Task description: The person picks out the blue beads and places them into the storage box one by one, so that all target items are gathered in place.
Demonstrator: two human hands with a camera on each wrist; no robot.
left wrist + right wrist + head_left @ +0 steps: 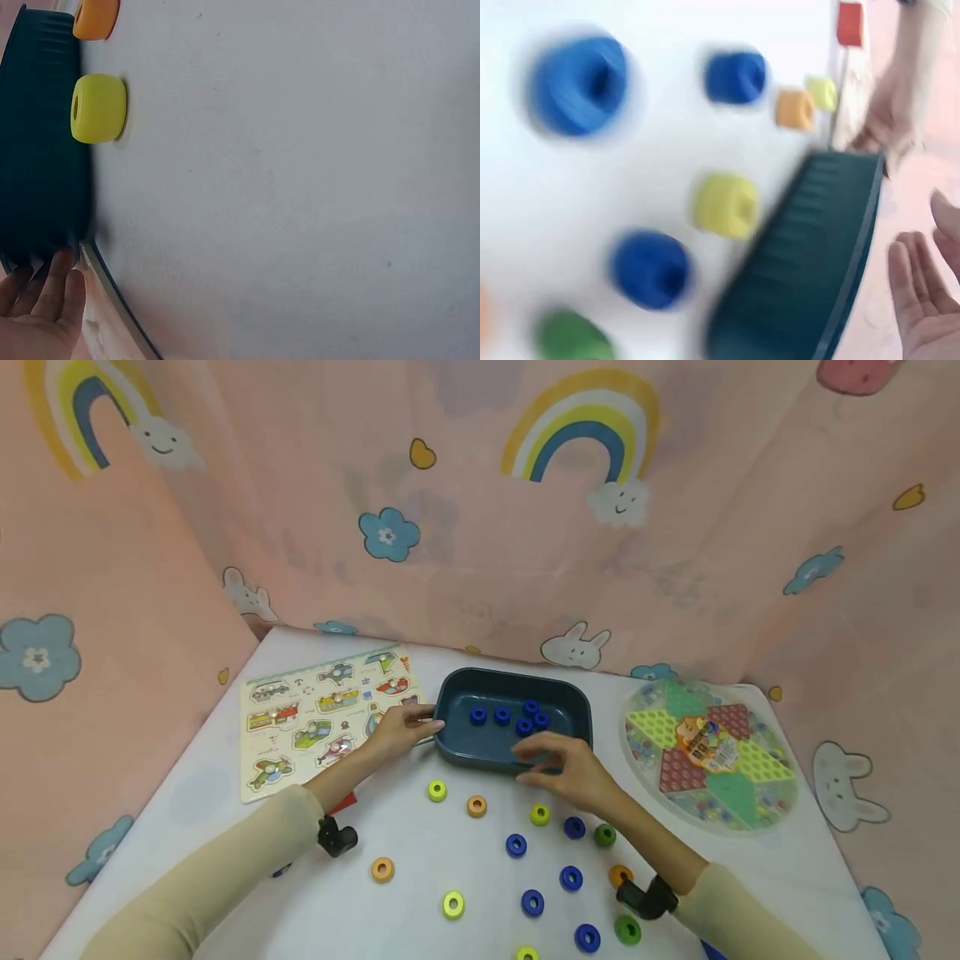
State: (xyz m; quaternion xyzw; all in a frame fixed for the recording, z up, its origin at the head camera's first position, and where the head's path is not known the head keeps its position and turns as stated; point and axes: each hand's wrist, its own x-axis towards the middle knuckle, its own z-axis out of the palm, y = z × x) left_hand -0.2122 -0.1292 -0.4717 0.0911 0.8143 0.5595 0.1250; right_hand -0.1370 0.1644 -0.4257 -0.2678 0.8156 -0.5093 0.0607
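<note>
A dark teal tray [480, 758] holds several blue rings [502, 716]. At its left end my left hand [396, 732] touches the rim with fairly straight fingers; in the left wrist view the fingertips [56, 274] rest against the tray's end wall. My right hand [566, 768] hovers over the tray's front right rim, thumb apart from the fingers. Nothing shows between them in the right wrist view, where the hand [934, 300] is above the tray's side. Before the tray lie a yellow-green ring [540, 814], an orange ring [476, 806] and a blue ring [516, 845].
More loose rings spread toward the front, among them a green ring [627, 930] under the right forearm. A wooden picture puzzle board [300, 760] lies left, partly beneath the left arm. A round game board [750, 760] lies right. A pink patterned curtain [480, 585] stands behind.
</note>
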